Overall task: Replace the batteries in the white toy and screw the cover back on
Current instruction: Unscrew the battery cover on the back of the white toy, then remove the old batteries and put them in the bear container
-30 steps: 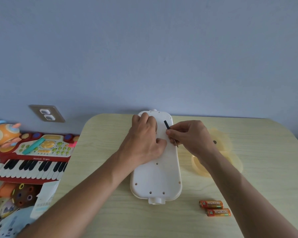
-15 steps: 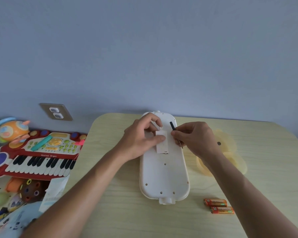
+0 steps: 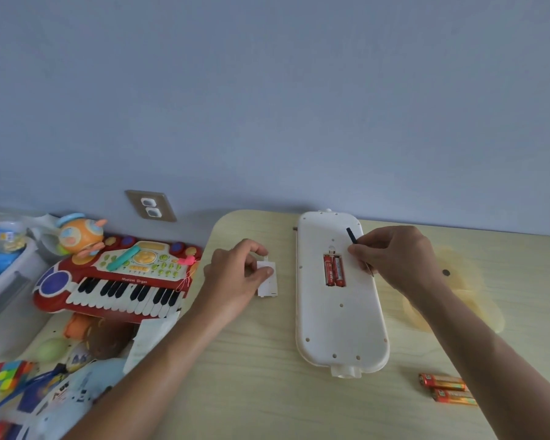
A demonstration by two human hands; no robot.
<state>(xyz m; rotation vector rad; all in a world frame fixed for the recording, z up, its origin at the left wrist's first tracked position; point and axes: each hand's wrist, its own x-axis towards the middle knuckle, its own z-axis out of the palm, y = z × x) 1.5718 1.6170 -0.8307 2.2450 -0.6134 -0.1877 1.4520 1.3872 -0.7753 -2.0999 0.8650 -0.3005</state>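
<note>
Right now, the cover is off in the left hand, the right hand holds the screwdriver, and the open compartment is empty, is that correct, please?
Not quite: the compartment is not empty; the head view shows two red batteries in it. The rest stands: the left hand has the cover off to the side, and the right hand holds the screwdriver.

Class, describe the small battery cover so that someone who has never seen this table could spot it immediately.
Find the long white toy lying face down on the pale wooden table. Just left of it, the left hand holds the battery cover, a small flat white rectangle with a tab on top.
</note>
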